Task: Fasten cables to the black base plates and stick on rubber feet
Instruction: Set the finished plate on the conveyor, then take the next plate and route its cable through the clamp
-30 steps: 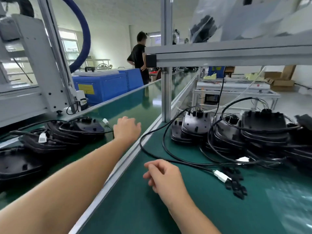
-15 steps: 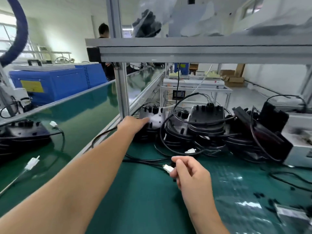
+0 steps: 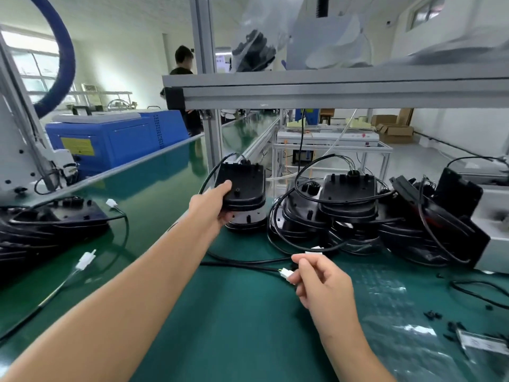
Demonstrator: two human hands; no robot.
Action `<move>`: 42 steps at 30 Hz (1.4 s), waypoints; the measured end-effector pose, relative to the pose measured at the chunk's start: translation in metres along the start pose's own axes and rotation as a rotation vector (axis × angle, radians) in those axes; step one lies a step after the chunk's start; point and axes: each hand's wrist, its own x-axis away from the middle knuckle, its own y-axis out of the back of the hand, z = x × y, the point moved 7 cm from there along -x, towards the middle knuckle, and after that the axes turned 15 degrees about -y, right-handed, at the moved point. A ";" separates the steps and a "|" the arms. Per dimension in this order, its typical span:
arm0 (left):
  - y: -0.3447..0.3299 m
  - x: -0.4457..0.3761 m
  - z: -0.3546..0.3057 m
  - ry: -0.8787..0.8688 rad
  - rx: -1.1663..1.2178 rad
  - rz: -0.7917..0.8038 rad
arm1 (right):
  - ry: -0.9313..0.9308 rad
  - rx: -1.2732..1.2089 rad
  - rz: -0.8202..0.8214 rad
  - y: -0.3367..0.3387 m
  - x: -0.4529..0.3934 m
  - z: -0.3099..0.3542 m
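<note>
Your left hand (image 3: pixel 213 206) grips the top black base plate (image 3: pixel 243 186) of the stack nearest the aluminium post (image 3: pixel 209 111), thumb lying on the plate's upper face and fingers curled under its near edge; the plate sits tilted above the rest of that stack. Its black cable (image 3: pixel 248 264) loops down off the plate, runs along the green mat (image 3: pixel 220 326) in front of the stack, and ends in a white connector (image 3: pixel 285 273). Your right hand (image 3: pixel 323 285), nearer you than the stack and to its right, pinches that connector between thumb and forefinger, the other fingers loosely curled. More stacked base plates (image 3: pixel 348 205) with coiled cables stand just to the right of the held one, some leaning. Small black rubber feet (image 3: pixel 433 315) lie scattered on the mat far right of the post, near a clear plastic bag (image 3: pixel 407 334). On the conveyor belt (image 3: pixel 154 188) left of the post lies another pile of plates (image 3: pixel 52 221).
</note>
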 end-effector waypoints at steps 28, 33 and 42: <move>-0.045 0.130 0.000 0.387 0.627 0.357 | -0.310 0.925 0.103 0.093 0.103 -0.006; -0.052 0.112 -0.042 0.279 0.926 0.099 | -0.187 1.094 0.052 0.096 0.101 0.002; -0.062 0.218 -0.077 -0.103 0.045 0.872 | -0.004 0.284 0.022 0.071 0.064 0.104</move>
